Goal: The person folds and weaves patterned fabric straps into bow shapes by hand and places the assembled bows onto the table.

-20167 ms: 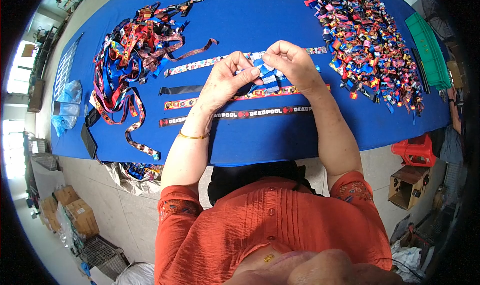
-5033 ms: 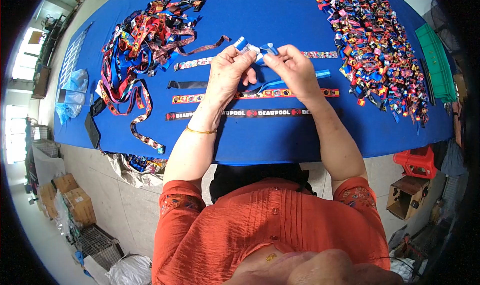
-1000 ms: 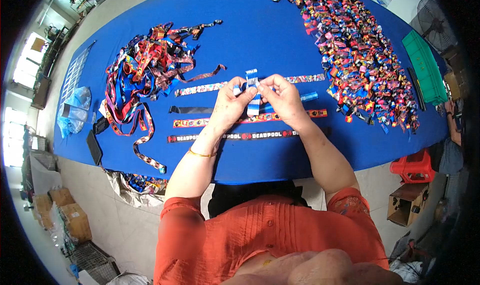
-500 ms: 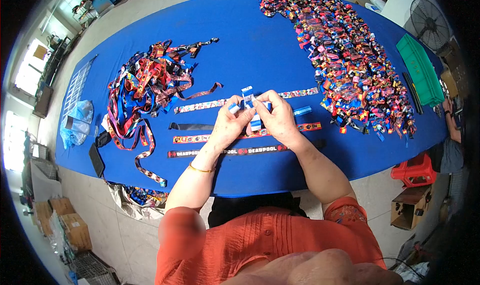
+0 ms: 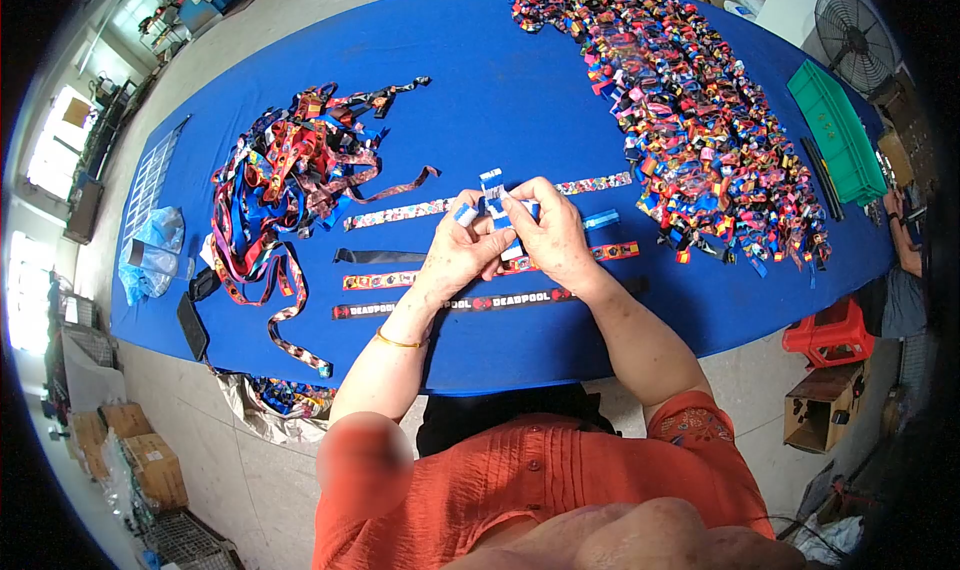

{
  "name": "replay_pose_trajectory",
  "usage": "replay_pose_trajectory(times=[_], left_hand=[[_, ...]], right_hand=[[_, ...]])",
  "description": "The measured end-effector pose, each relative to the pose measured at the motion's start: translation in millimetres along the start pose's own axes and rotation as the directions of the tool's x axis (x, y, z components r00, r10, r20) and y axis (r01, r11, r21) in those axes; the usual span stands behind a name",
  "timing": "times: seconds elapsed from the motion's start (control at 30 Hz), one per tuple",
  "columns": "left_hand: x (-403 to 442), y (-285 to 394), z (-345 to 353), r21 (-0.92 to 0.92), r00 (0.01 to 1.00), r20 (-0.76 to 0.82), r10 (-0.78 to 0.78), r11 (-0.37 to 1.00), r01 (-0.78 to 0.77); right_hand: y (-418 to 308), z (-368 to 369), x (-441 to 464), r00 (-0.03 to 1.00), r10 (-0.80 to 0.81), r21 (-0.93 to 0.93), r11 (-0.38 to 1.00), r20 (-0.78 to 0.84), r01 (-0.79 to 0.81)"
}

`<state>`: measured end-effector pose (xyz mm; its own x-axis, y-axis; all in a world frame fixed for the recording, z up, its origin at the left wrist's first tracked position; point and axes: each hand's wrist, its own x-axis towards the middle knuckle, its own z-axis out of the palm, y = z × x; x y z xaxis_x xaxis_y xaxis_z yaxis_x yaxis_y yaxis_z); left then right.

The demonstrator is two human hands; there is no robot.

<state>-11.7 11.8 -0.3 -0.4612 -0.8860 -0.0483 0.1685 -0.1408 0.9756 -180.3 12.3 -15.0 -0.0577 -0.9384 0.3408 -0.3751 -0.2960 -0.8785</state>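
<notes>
Left hand (image 5: 455, 255) and right hand (image 5: 553, 238) both had a pinchy grip on some blue-and-white ribbon (image 5: 492, 182); a Deadpool strap (image 5: 522, 299) lay on the tabletop (image 5: 470, 90) nearby.

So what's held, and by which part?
A folded blue-and-white strap, pinched near its middle between left hand and right hand, ends sticking out; exact contact partly hidden.

Right side: grey fan (image 5: 852, 40) is standing past the edge of the blue table (image 5: 480, 100). Green crate (image 5: 837, 130) is sitting on the tabletop, dark rods (image 5: 821, 178) lying just beside it. Below, red stool (image 5: 830, 336) is standing near an open cardboard box (image 5: 812, 422). Left side: blue plastic bag (image 5: 146, 281) is lying near the table's edge; brown cartons (image 5: 155, 467) are resting on the floor.
</notes>
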Motion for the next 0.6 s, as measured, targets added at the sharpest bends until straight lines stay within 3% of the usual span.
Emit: replay_pose_trajectory(times=[0.1, 0.23, 0.6], left_hand=[[-0.4, 2.2, 0.6, -0.003, 1.000, 0.019, 0.001, 1.000, 0.000], [-0.9, 1.1, 0.5, 0.000, 0.999, 0.045, -0.013, 1.000, 0.013], [-2.0, -0.1, -1.3, -0.014, 0.993, 0.118, 0.011, 1.000, -0.009]], right_hand=[[2.6, 1.6, 0.1, 0.999, -0.040, -0.011, 0.999, -0.018, 0.040], [1.2, -0.2, 0.9, 0.998, 0.065, 0.026, 0.998, 0.017, -0.066], [-0.3, -3.2, 3.3, 0.991, 0.130, 0.050, 0.990, 0.029, -0.131]])
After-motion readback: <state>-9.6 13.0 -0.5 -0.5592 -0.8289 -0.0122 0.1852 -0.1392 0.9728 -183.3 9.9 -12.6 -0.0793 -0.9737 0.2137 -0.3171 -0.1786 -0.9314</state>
